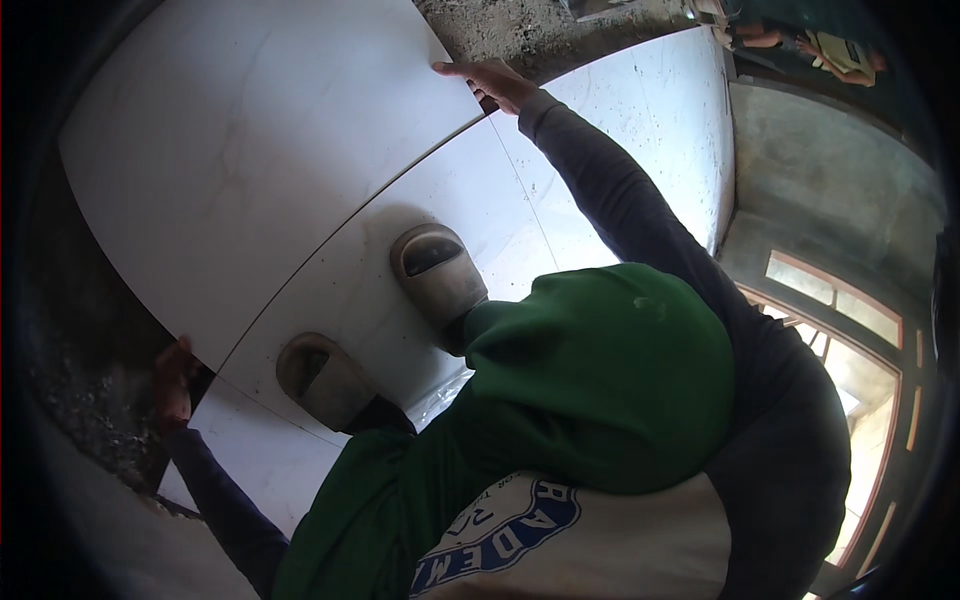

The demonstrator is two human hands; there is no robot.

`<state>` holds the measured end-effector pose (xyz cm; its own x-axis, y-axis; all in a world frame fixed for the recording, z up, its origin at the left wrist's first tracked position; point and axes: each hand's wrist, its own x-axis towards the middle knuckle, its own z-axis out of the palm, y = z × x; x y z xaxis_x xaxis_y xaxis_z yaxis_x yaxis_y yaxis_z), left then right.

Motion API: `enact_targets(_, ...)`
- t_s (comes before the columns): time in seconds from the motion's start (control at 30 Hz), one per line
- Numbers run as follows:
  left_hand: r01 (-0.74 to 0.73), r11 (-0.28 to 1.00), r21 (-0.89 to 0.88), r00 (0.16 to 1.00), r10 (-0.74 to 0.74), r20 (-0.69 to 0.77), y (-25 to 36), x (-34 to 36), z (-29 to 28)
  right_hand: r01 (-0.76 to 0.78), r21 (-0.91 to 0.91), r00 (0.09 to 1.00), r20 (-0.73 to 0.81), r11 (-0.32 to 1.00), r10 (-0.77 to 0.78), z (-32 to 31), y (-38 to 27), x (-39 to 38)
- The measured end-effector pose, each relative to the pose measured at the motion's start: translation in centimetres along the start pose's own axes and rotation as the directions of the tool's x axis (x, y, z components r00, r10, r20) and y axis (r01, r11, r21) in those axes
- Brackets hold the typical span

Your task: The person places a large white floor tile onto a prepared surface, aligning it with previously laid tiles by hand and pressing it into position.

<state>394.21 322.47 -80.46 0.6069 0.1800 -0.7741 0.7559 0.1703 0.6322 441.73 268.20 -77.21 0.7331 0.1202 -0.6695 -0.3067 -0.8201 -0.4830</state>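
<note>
White big tile (230,170) held at two far corners, tilted over laid floor tiles (640,110). Left hand (172,385) clamps near corner, right hand (495,82) clamps far corner. Could slip, crack: heavy, wide reach. Own shoes (438,270) stand close under edge. Rough gritty ground (500,30) beyond.

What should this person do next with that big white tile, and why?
Probably ease the big white tile down flat beside the laid tiles. The left hand and right hand grip its opposite corners, its near edge seems to overlap the tile underfoot, and bare gritty mortar shows beyond it.
</note>
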Motion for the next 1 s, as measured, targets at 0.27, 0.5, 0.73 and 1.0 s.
enact_targets(0.27,0.047,0.990,-0.136,0.996,-0.036,0.082,-1.2,0.4,-0.8,0.055,0.154,0.998,0.025,0.987,-0.060,-0.5,0.2,-0.6)
enact_targets(0.5,0.085,0.981,0.173,0.976,-0.048,-0.210,1.6,-2.8,3.5,0.167,0.210,0.984,0.023,0.963,-0.176,-1.5,2.4,0.0)
enact_targets(0.73,0.121,0.857,0.501,0.947,0.051,-0.316,3.5,-4.4,6.9,0.281,0.332,0.949,0.047,0.901,-0.313,-1.6,3.7,0.3)
enact_targets(1.0,0.187,0.917,0.352,0.938,-0.060,-0.342,1.4,-3.8,5.3,0.376,0.419,0.910,-0.001,0.827,-0.414,-1.5,4.3,0.2)
